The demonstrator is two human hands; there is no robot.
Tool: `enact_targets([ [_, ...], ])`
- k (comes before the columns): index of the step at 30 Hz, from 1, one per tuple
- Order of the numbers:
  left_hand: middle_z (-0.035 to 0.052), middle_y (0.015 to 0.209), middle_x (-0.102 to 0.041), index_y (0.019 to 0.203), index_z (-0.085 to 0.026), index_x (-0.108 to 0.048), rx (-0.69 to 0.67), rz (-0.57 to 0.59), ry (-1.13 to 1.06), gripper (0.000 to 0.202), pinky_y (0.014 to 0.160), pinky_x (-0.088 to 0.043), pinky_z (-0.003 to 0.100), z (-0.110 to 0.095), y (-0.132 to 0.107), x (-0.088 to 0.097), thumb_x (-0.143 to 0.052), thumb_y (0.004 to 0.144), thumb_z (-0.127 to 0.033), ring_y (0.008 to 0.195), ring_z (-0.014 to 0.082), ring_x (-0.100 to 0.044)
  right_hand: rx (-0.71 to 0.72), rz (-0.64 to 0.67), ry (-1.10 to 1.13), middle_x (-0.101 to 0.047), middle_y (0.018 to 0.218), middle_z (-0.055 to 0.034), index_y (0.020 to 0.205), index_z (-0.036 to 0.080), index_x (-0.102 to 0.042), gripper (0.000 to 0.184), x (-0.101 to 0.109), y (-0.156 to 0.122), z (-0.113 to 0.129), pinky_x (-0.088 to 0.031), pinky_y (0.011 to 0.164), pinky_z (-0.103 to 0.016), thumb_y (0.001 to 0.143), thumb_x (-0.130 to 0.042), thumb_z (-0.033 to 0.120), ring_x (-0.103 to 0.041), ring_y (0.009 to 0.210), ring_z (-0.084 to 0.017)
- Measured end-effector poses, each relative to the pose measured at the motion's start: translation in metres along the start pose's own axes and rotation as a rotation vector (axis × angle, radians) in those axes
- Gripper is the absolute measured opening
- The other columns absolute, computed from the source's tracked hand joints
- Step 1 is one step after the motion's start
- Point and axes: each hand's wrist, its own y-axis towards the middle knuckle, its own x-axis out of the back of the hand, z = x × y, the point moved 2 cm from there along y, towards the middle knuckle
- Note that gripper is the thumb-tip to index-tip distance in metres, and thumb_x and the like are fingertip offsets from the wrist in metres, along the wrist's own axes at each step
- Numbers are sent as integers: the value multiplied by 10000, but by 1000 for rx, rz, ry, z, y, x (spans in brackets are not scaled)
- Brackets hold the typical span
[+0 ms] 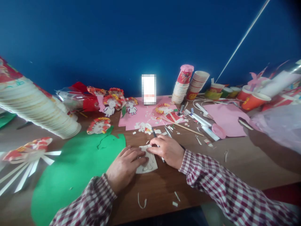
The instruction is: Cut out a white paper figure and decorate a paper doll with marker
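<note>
A small piece of white paper [150, 164] with a pencil-like figure outline lies on the brown table. My left hand [128, 163] rests flat on its left side, fingers stretched out and pressing it down. On the paper's upper right side is my right hand [167, 149], its fingers bent and closed around a slim, dark pen-like tool [154, 133]. That tool runs between the fingers, and its lower end shows below the hand; its exact kind is unclear. White paper scraps [142, 126] lie just beyond both hands.
Green paper [77, 169] spreads at left beside a leaning stack of paper cups [44, 108]. Pink sheets [138, 117], cut-out paper figures [109, 108] and a wooden stick [185, 127] lie ahead. More cup stacks [198, 83] stand by the blue wall [105, 40].
</note>
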Motion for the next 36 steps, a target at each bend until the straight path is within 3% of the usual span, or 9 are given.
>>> enact_targets([
  [24, 77, 1113, -593, 1085, -226, -604, -2, -3, -23, 364, 953, -377, 481, 0, 1, 1, -431, 802, -77, 1088, 234, -482, 2, -13, 6, -581, 1021, -34, 1015, 242, -633, 202, -2, 0, -1, -380, 799, -313, 895, -496, 158, -460, 910, -167],
  [31, 49, 1114, -596, 1087, -231, -603, 36, 66, -64, 475, 939, -372, 443, -2, 5, 9, -423, 702, -19, 1089, 230, -470, 6, -12, 7, -577, 1026, -35, 1017, 237, -637, 205, -3, 0, -2, -384, 797, -303, 899, -486, 163, -452, 919, -173],
  [36, 40, 1003, -621, 976, -245, -652, 92, 85, -109, 267, 877, -397, 399, -6, 17, 17, -462, 807, -163, 966, 200, -524, 7, -11, 4, -573, 1036, -32, 1028, 246, -638, 201, -4, 0, -2, -386, 802, -303, 903, -488, 197, -451, 914, -174],
])
